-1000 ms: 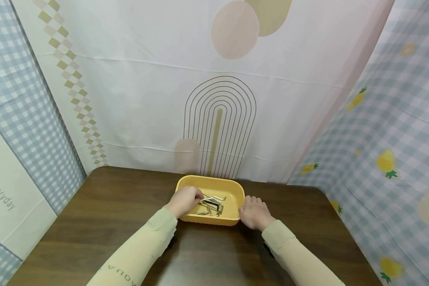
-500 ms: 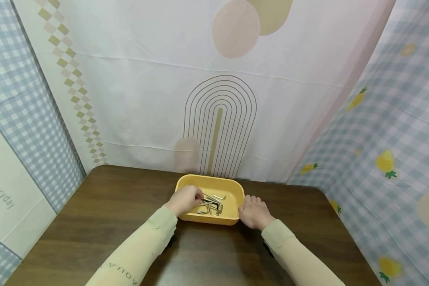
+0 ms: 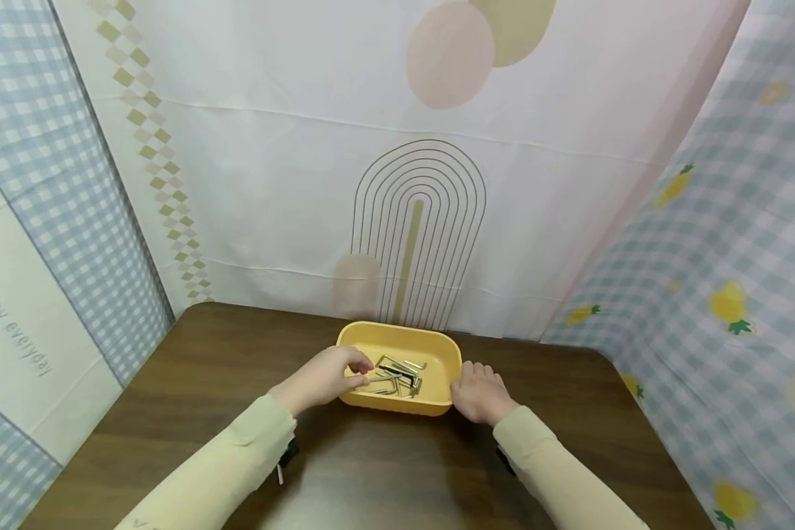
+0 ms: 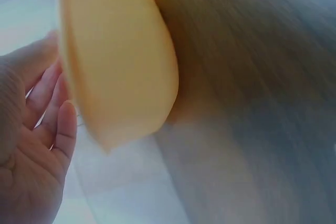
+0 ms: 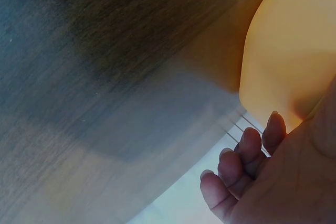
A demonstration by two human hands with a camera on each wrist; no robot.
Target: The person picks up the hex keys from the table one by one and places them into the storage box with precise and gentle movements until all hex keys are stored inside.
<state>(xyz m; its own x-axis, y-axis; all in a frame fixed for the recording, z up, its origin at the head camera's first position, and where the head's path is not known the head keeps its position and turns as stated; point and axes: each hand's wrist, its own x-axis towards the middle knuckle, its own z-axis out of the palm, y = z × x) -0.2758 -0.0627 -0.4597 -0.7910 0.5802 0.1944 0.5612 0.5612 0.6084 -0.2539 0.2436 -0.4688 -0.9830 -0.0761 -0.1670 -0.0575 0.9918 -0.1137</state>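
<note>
A yellow plastic bin (image 3: 400, 403) stands toward the back of the table. Inside lies a loose pile of L-shaped hex keys (image 3: 397, 377), mostly silver, with a black hex key (image 3: 397, 373) among them. My left hand (image 3: 321, 377) is over the bin's left end, thumb and fingers spread apart with nothing held between them. The left wrist view shows those fingers (image 4: 39, 98) beside the bin's outer wall. At the right end, my right hand (image 3: 480, 394) grips the rim; its thumb is mostly hidden, and its other fingers (image 5: 249, 145) curl loosely outside the wall.
The brown wooden table (image 3: 384, 478) extends in front of the bin and to both sides. A patterned white cloth (image 3: 278, 221) hangs just behind it, and checked cloths flank the left and right. A small dark device (image 3: 290, 453) sits under the left wrist.
My left fingers, earlier pinched together at the hex keys, have parted and drawn back left. My right hand stays at the bin's rim. The head view has turned slightly left.
</note>
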